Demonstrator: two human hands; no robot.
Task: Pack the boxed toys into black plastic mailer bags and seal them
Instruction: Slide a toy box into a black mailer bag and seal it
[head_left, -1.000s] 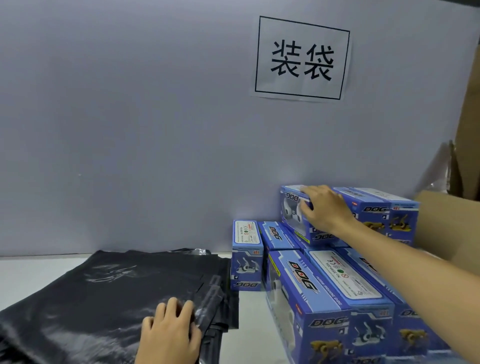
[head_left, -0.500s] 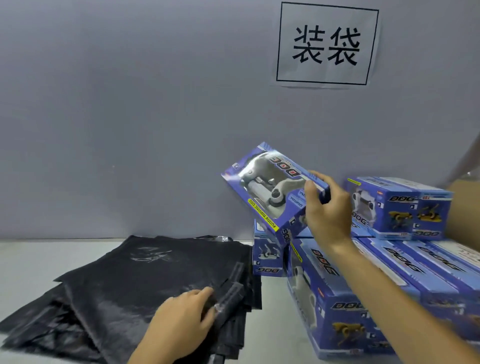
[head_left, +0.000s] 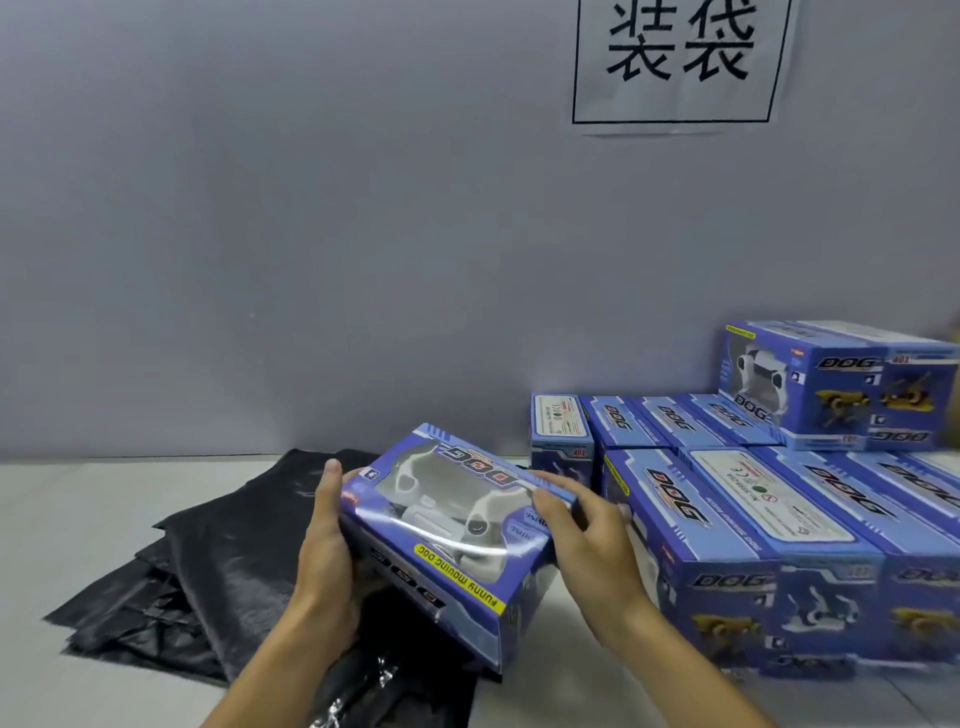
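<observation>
Item in hand: one boxed toy (head_left: 452, 540), blue card with a clear glossy window showing a white plastic dog; oblong, sharp-cornered, rigid. I held it between my two hands just above the mailer bags. My left hand (head_left: 324, 551) gripped its left end, thumb up along the edge and fingers under the base. My right hand (head_left: 582, 540) was curled at its right end, fingertips pinching the upper far corner. The long axis ran left to right between my hands, the window face tilted up towards me and the print upside down.

Relation governing the next move, as I judged it: the pile of black mailer bags (head_left: 228, 551) lay directly beneath the box and to the left of my left hand, which was therefore the nearer hand for opening a bag mouth. No bag was open yet.

Bags: thin black plastic film, limp, creased, with a faint sheen, stacked loosely on the pale worktop (head_left: 78, 519). A shiny strip (head_left: 358, 691) showed near my left forearm; I could not tell what it was.

Stock: more blue boxes (head_left: 753, 519) stood packed together to the right of my right hand, one (head_left: 836, 384) raised on top behind them.
</observation>
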